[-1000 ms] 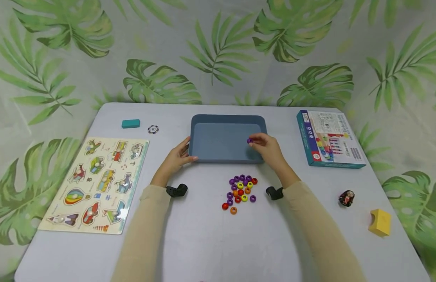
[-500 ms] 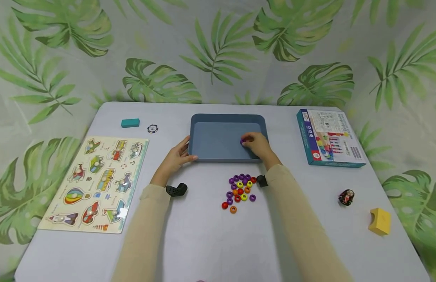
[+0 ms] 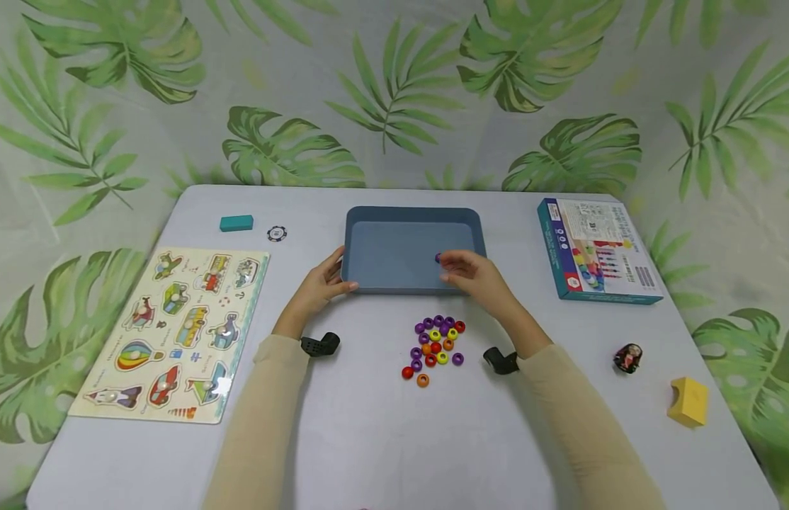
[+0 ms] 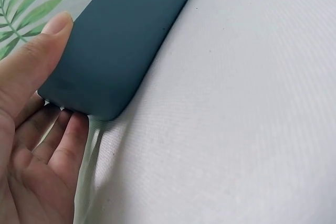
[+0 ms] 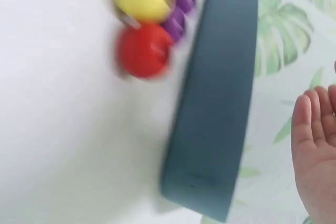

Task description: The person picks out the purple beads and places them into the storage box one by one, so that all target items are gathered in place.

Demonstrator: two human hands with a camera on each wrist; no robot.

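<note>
A blue-grey tray [image 3: 394, 255] stands near the back middle of the table. My left hand [image 3: 318, 285] holds its front left corner; in the left wrist view the thumb lies along the wall and the other fingers sit at the corner below. My right hand [image 3: 480, 280] is over the tray's right side, its fingers fairly straight in the right wrist view. Just off its fingertips a purple bead [image 3: 438, 258] shows inside the tray, partly hidden by the hand. In front of the tray lies a loose group of purple, yellow, orange and red beads [image 3: 435, 347].
To the left are a wooden picture puzzle board [image 3: 178, 333], a teal block [image 3: 236, 223] and a poker chip [image 3: 276, 233]. On the right lie a printed box [image 3: 598, 251], a small dark figurine [image 3: 627, 358] and a yellow block [image 3: 688, 402].
My right hand carried the purple bead leftward into the tray, let go of it and drew back slightly toward the right. My left hand has stayed on the tray corner.
</note>
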